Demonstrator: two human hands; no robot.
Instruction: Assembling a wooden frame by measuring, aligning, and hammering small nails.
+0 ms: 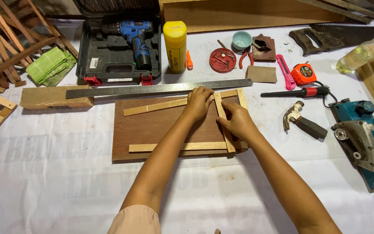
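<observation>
Both hands — left, right — press flat, fingers open, on a short cross strip over the board; holding it square to the long strips matters most.

Left hand pressing flat; right hand pinching.

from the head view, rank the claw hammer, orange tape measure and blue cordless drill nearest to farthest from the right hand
1. The claw hammer with a dark handle, on the white cloth just to the right of the right hand.
2. The orange tape measure, farther up and to the right.
3. The blue cordless drill, in its open black case at the far left, clearly farthest.
</observation>
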